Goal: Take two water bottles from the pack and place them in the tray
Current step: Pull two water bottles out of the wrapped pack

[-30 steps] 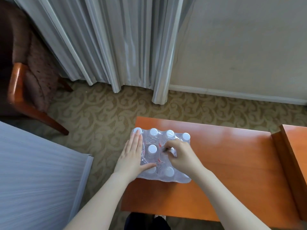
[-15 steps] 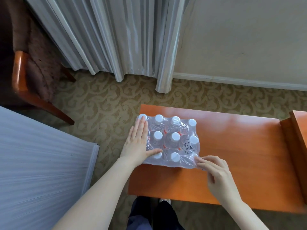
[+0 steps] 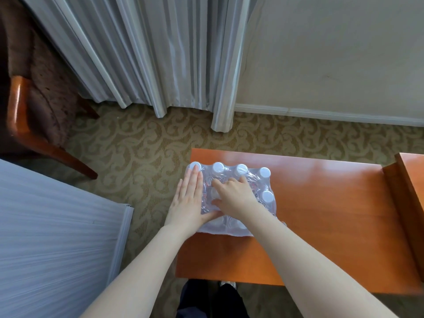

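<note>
A shrink-wrapped pack of water bottles [image 3: 258,180] with white caps stands on the left end of an orange wooden table [image 3: 321,214]. My left hand [image 3: 188,198] lies flat along the pack's left side, thumb stretched across its near top, holding it steady. On top of the pack's middle, my right hand [image 3: 234,196] has its fingers curled and dug into the plastic wrap. It hides the middle bottles. All bottles are inside the wrap. At the table's right edge sits a raised orange wooden piece [image 3: 410,191]; whether it is the tray I cannot tell.
A white ribbed surface [image 3: 57,237] fills the lower left, close to the table. A wooden chair [image 3: 23,120] stands at the far left, grey curtains [image 3: 160,53] hang behind. Patterned carpet lies between. My legs [image 3: 206,301] are at the table's near edge.
My right hand has come back from the pack's near right corner onto the top middle of the pack. My left hand stays on the left side. The view has shifted slightly.
</note>
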Demonstrator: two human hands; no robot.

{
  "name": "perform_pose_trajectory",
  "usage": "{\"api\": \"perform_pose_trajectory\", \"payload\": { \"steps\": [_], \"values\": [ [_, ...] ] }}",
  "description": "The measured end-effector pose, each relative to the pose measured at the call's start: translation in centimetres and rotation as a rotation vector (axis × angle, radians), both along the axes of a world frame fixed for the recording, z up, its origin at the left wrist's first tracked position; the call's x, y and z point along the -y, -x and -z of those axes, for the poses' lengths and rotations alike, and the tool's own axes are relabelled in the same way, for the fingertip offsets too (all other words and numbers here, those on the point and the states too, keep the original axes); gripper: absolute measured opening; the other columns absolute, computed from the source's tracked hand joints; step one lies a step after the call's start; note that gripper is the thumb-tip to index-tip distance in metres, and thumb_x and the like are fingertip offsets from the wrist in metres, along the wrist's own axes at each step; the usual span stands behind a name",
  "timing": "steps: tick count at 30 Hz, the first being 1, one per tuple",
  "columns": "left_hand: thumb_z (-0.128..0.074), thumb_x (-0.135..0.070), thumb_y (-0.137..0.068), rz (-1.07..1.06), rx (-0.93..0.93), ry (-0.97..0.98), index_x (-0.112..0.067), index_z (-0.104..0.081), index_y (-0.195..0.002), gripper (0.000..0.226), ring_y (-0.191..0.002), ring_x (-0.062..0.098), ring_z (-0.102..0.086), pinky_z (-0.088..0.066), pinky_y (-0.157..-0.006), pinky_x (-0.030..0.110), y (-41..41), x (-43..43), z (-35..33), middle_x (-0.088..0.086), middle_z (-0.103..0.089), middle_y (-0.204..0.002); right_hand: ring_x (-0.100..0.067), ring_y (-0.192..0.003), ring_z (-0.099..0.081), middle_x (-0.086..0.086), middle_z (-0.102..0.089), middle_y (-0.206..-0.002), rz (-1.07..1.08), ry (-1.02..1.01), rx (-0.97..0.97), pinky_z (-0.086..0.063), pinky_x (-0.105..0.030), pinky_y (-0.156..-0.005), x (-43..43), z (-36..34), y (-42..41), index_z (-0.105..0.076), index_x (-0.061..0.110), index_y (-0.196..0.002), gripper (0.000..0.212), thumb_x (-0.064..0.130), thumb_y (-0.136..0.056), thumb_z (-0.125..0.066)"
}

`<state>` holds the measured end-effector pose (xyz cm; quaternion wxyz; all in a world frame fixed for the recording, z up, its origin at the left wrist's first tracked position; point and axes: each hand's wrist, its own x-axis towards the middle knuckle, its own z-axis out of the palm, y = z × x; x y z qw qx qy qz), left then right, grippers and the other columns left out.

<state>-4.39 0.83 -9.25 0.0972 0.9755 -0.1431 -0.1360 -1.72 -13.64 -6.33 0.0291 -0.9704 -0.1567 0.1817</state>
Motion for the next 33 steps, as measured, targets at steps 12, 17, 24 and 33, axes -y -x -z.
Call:
{"api": "perform_pose_trajectory", "payload": {
  "steps": [12, 17, 24, 33],
  "values": [
    [-0.01, -0.086, -0.068, -0.002, -0.033, -0.014, -0.01, 0.038, -0.14, 0.116, -0.142, 0.019, 0.034, 0.011, -0.12, 0.037, 0.1, -0.2, 0.1, 0.005, 0.041, -0.151, -0.022, -0.063, -0.045, 0.012, -0.036, -0.05, 0.294, -0.573, 0.25, -0.032, -0.03, -0.065, 1.3, -4.5, 0.8, -0.063, 0.007, -0.084, 0.022, 0.014, -0.065, -0.071],
    [0.007, -0.094, -0.048, 0.004, -0.156, 0.062, -0.01, 0.032, -0.14, 0.128, -0.141, 0.017, 0.034, 0.013, -0.119, 0.038, -0.4, -0.4, -2.1, 0.003, 0.036, -0.153, -0.008, -0.057, -0.041, 0.012, -0.043, -0.057, 0.36, -0.684, 0.288, -0.033, -0.025, -0.061, 2.4, -11.6, 1.1, -0.057, 0.017, -0.076, 0.019, 0.016, -0.068, -0.074],
    [-0.031, -0.092, -0.049, -0.036, -0.036, 0.361, -0.016, 0.01, -0.152, 0.135, -0.15, 0.014, -0.001, 0.006, -0.122, 0.038, -1.5, 1.2, -10.5, -0.003, -0.01, -0.162, -0.017, -0.057, -0.043, -0.002, -0.053, -0.06, 0.314, -0.631, 0.31, -0.035, -0.026, -0.061, 3.2, -17.6, 1.0, -0.061, 0.012, -0.078, 0.017, 0.017, -0.067, -0.072],
    [-0.07, -0.049, -0.057, -0.122, -0.282, 0.801, -0.056, -0.052, -0.091, 0.039, -0.097, 0.009, -0.063, -0.054, -0.089, 0.045, -3.2, 3.1, -17.9, -0.021, -0.066, -0.096, -0.005, -0.058, -0.042, 0.007, -0.047, -0.059, 0.232, -0.624, 0.31, -0.027, -0.016, -0.059, 2.7, -19.2, 1.3, -0.06, 0.015, -0.077, 0.017, 0.02, -0.067, -0.073]
  ]
}}
